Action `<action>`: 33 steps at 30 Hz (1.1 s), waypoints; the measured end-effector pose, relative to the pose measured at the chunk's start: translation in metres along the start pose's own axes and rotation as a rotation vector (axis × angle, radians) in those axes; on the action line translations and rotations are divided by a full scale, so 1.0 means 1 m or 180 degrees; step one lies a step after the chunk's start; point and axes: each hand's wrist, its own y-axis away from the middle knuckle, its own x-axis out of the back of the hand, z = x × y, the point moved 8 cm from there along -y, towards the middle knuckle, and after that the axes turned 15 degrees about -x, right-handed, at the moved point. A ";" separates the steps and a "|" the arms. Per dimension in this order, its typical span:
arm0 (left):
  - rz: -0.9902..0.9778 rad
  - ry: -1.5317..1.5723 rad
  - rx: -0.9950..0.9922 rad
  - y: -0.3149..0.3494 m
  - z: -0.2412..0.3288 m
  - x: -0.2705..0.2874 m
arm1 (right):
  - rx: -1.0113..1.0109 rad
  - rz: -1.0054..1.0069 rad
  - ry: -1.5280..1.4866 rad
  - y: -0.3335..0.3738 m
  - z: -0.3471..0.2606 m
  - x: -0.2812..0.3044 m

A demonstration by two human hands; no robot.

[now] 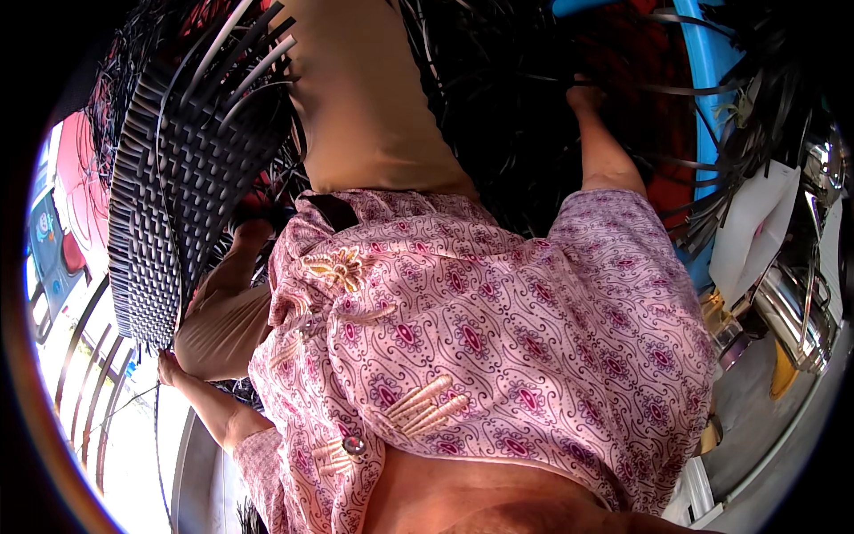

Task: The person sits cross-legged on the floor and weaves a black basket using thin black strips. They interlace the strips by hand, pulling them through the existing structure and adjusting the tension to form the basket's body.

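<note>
On the left stands a woven piece of dark grey plastic strips (182,209), like a basket wall, with loose strip ends sticking out at its top. My left hand (167,367) is at its lower edge, fingers closed on the rim; most of them are hidden. A thin strand hangs down just below that hand. My right hand (584,93) reaches forward on the right, into shadow among loose black strips (498,107). Its fingers look closed, but what they hold, if anything, is too dark to make out.
My legs in tan trousers (365,98) spread around the work. At right are a blue frame edge (703,89), more black strips (774,107), a white bag-like sheet (756,231) and a shiny metal pot (792,316). Curved bars (84,374) stand at far left.
</note>
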 end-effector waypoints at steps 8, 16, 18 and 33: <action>-0.0359 -0.1220 -0.1107 -0.003 0.043 0.006 | 0.0947 -0.1224 -0.0690 0.082 -0.015 -0.029; 0.0089 0.1192 0.0571 0.008 0.028 0.006 | 0.1225 -0.2083 -0.1686 0.250 -0.071 0.013; 0.0661 0.2244 0.1086 0.013 0.022 0.003 | 0.1294 -0.2037 -0.2023 0.271 -0.090 0.052; 0.0708 0.0793 -0.0335 0.010 0.029 -0.019 | 0.0938 -0.2767 -0.4470 0.131 -0.144 0.291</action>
